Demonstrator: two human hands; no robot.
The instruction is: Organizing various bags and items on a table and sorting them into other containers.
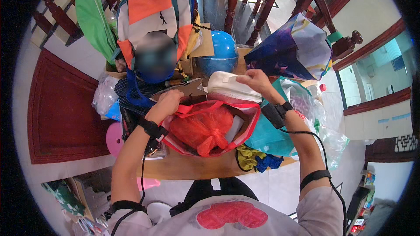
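Observation:
A red tote bag (252, 124) stands at the table's front with its mouth spread wide. Inside it lie a knotted red plastic bag (201, 126) and a grey-white flat item (234, 127). My left hand (167, 103) is at the tote's upper left edge, fingers bent; whether it grips the rim or the brown cardboard (190, 90) behind is unclear. Beyond the tote sits a white zippered case (226, 83), its lower part pinkish. My right hand (257, 80) pinches the top right of this case between thumb and fingers.
A backpack (151, 9) and a green bag (92, 16) stand at the back left. Behind the case are a blue round container (223, 46) and a dark blue patterned bag (292, 49). Teal bag (272, 137), clear plastic (331, 141) and yellow-and-blue cloth (256, 159) lie right, on the wooden table (190, 168).

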